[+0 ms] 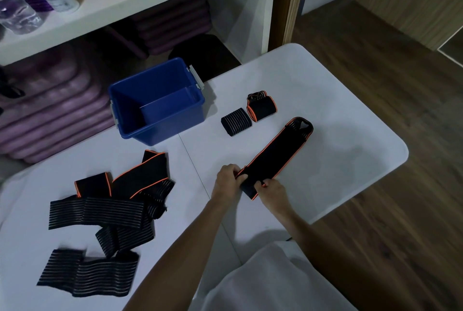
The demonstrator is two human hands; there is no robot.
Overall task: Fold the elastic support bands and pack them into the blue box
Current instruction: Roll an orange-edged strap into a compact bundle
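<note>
A loose pile of bands (110, 208) is lying at the left, and two folded bands (248, 113) are sitting near the blue box (156, 103). All is resting on a white table (338, 155) beside shelves and a wood floor. The left hand (228, 181) and right hand (270, 190) are both pinching the near end of a long black band (273, 155) with orange edges, stretched flat toward the far side.

free: table (338, 150) right | blocked: left, loose bands (107, 210)

Box (160, 110) left of two folded bands (248, 114)
</note>
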